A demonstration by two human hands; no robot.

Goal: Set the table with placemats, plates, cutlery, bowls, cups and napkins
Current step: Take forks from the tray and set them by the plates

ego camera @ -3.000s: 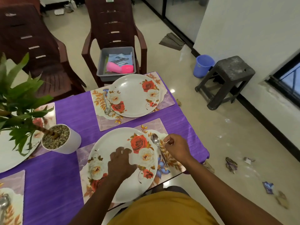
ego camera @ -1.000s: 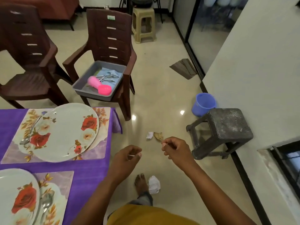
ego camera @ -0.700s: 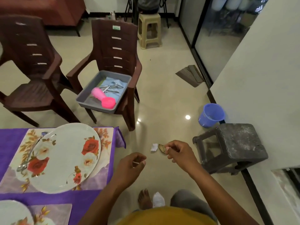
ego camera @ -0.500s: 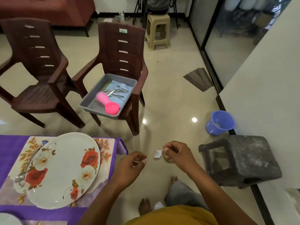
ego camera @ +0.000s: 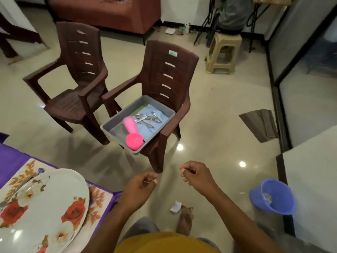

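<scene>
Grey tray (ego camera: 165, 109) on chair seat — cutlery (ego camera: 147, 118) inside, long axes toward its right corner; straight ahead of both hands. Left hand (ego camera: 139, 191) and right hand (ego camera: 197, 175) loosely curled, apparently holding nothing — right slightly nearer.

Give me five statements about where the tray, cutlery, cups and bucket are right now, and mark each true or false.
1. The grey tray sits on the seat of the right brown chair. True.
2. The stack of pink cups stands upright on the table. False: it lies on its side inside the tray.
3. Loose metal cutlery lies in the tray on a light blue cloth. True.
4. The left brown chair also holds a tray. False: its seat shows nothing on it.
5. The blue bucket is on the beige stool. False: it stands on the floor near the wall, at the right.
</scene>
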